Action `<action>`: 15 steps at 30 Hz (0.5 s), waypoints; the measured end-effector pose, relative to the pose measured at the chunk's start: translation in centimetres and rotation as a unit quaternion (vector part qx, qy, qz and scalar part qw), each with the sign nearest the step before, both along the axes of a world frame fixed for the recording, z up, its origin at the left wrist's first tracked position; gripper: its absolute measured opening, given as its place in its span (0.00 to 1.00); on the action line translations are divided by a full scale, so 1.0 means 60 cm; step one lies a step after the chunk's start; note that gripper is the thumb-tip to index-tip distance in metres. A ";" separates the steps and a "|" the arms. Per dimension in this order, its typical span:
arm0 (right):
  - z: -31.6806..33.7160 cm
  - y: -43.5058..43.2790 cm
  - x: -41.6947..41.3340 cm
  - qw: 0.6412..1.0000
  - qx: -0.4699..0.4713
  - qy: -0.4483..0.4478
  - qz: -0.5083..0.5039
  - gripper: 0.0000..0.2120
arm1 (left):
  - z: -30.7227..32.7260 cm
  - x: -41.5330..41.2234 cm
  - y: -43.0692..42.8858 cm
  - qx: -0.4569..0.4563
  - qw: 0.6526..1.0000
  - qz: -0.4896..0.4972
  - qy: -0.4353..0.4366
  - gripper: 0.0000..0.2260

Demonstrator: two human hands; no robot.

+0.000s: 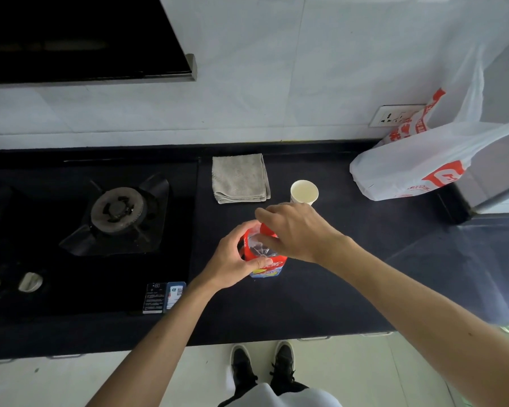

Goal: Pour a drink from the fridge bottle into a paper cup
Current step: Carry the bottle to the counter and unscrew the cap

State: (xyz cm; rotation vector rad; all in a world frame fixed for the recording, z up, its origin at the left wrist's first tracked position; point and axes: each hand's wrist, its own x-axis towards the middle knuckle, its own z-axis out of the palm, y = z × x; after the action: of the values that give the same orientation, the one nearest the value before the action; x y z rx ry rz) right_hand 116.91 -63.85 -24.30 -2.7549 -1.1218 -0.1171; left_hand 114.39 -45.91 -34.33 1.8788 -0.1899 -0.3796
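Bottle [262, 254] stands upright on the desk [350, 274], its body gripped by the left hand [235, 259] while the right hand [294, 230] curls round the red cap [266, 230]. I judge this the cap-twisting step. Once the cap is off, the next move calls for tipping the bottle toward the paper cup [304, 192], near at one o'clock.

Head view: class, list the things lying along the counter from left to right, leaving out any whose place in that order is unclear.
stove knobs → gas burner → folded grey cloth → paper cup → white plastic bag
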 end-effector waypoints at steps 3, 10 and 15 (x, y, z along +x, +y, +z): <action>0.005 -0.007 0.003 0.999 -0.006 0.023 0.043 0.13 | -0.001 0.002 0.000 0.006 1.000 -0.001 0.001 0.32; 0.023 -0.013 0.017 0.989 -0.084 0.037 0.117 0.16 | -0.003 -0.001 -0.002 -0.005 1.000 0.014 0.018 0.33; 0.023 -0.006 0.009 0.998 -0.043 0.042 0.020 0.16 | -0.002 -0.002 -0.002 -0.007 1.000 0.006 0.007 0.34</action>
State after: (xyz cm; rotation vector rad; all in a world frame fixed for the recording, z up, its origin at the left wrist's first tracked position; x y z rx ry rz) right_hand 117.48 -64.24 -22.94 -2.7816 -1.1846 0.0514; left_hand 114.25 -46.02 -34.43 1.8628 -0.1706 -0.3819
